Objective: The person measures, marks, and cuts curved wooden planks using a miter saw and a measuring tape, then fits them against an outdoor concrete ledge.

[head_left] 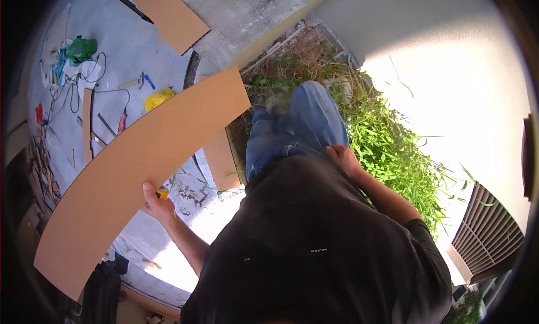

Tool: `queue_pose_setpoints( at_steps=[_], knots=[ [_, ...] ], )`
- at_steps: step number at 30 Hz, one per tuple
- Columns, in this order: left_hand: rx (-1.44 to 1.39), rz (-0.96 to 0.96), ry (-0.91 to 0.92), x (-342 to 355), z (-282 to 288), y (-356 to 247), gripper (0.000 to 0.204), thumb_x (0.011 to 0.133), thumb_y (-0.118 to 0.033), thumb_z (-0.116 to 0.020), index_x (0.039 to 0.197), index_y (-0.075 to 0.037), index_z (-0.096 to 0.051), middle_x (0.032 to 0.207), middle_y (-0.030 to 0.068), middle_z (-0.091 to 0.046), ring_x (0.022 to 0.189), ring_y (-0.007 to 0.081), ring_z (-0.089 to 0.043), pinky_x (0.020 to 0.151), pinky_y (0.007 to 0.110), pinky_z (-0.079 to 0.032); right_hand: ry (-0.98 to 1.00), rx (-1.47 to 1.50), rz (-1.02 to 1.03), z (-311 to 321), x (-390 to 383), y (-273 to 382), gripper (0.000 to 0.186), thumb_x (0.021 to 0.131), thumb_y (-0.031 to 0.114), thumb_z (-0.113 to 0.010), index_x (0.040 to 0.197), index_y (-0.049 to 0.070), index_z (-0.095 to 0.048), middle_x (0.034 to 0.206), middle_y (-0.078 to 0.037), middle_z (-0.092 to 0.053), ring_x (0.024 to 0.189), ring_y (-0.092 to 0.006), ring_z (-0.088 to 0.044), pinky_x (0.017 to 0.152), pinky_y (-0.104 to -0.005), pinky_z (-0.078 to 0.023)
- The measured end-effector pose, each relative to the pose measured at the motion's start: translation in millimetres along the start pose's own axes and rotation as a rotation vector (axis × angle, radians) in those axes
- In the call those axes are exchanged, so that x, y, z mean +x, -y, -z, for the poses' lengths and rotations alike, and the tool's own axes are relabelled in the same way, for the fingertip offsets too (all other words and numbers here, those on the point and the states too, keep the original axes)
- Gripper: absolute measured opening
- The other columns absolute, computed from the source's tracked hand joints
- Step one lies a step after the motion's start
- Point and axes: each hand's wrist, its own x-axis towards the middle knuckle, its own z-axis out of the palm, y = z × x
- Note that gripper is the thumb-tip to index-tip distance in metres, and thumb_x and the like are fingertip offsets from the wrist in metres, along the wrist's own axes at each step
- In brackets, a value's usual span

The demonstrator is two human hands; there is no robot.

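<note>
My left hand (158, 206) grips the lower edge of a long tan board (115, 164), which looks curved in the fisheye view and crosses the left half of the head view. The same hand also holds a small yellow-and-black object (162, 193), partly hidden, possibly a tape measure. My right hand (342, 160) is beside the hip of my blue jeans (311, 116), below my raised knee, its fingers curled; what they hold, if anything, is hidden.
Tools, cords, a yellow bag (158, 97), a green bag (81, 50) and wood strips (88, 122) lie on the pale floor. Another tan board (168, 18) lies at the top. Weeds (393, 155) grow along a pale wall (449, 99) on my right, near a louvred vent (485, 228).
</note>
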Motion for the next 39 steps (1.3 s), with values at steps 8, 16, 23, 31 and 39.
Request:
queue_pose_setpoints(
  at_steps=[8,16,23,31,39],
  knots=[
    [-0.059,0.017,0.102,46.8,-19.8,1.1,0.043,0.095,-0.019,-0.075,0.128,0.002,-0.060,0.118,0.0096,-0.067,0.102,0.0169,-0.066,0.087,0.032,-0.056,-0.079,0.059,-0.221,46.0,-32.7,51.0,0.044,0.101,0.041,-0.058,0.089,-0.001,-0.068,0.087,-0.028,-0.068,0.088,-0.0468,-0.066,0.077,-0.0506,-0.051],
    [0.056,0.065,-0.102,44.9,7.2,4.7,0.044,0.092,-0.022,-0.078,0.126,0.000,-0.060,0.113,0.0070,-0.068,0.094,0.0135,-0.066,0.078,0.026,-0.056,-0.011,-0.101,-0.149,77.3,13.8,69.3,0.042,0.101,0.041,-0.060,0.093,0.001,-0.070,0.085,-0.026,-0.068,0.082,-0.0454,-0.067,0.074,-0.0496,-0.051],
    [0.312,0.114,-0.255,-11.6,63.6,-26.4,0.048,0.095,-0.028,-0.076,0.132,-0.001,-0.059,0.123,0.0103,-0.065,0.108,0.0183,-0.065,0.089,0.032,-0.056,0.235,-0.235,-0.055,89.8,73.1,52.2,0.040,0.103,0.039,-0.055,0.093,0.003,-0.070,0.086,-0.024,-0.069,0.080,-0.0400,-0.068,0.074,-0.0486,-0.052],
    [0.562,0.126,-0.014,-57.5,-18.2,-81.0,0.055,0.092,-0.029,-0.077,0.133,0.003,-0.061,0.129,0.0142,-0.065,0.117,0.0253,-0.062,0.103,0.039,-0.047,0.161,-0.057,0.437,128.9,138.9,125.6,0.025,0.096,0.025,-0.071,0.112,0.005,-0.068,0.092,-0.016,-0.073,0.083,-0.0296,-0.071,0.078,-0.0408,-0.057],
    [0.699,-0.038,0.751,-53.9,-247.0,-167.1,0.048,0.086,-0.041,-0.081,0.109,0.000,-0.074,0.097,0.0157,-0.075,0.086,0.0278,-0.073,0.079,0.041,-0.058,0.452,0.671,1.270,174.2,155.9,279.4,0.060,0.088,0.031,-0.083,0.132,-0.002,-0.058,0.122,-0.014,-0.068,0.117,-0.0257,-0.065,0.102,-0.0387,-0.050]
  ],
)
